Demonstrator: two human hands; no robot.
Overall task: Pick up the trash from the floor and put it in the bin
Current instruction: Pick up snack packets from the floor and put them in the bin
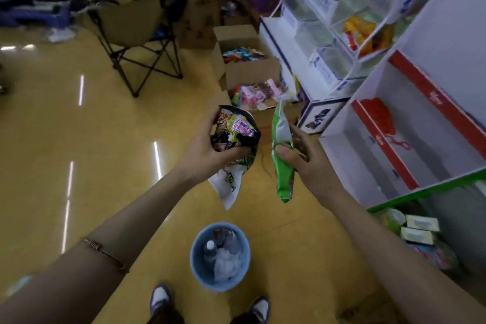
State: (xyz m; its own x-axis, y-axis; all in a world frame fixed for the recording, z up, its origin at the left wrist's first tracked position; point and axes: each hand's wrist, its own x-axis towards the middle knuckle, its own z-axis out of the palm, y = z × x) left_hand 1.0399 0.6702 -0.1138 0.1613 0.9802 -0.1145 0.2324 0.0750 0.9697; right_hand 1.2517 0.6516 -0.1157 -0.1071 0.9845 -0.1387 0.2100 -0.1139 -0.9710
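Note:
My left hand [202,150] grips a bunch of crumpled wrappers [236,131], black and colourful, with a white wrapper [227,187] hanging below it. My right hand [302,158] pinches a long green snack packet [282,155] that hangs upright. Both hands are held out at chest height, side by side and slightly apart. Below them, just in front of my shoes, a round blue bin [196,252] stands on the yellow floor, with a bottle and crumpled white trash inside.
White display shelves [420,118] with red trim line the right side. Open cardboard boxes [249,71] of packaged goods sit on the floor ahead. A folding chair [134,23] stands at the back left. Open yellow floor [79,139] lies to the left.

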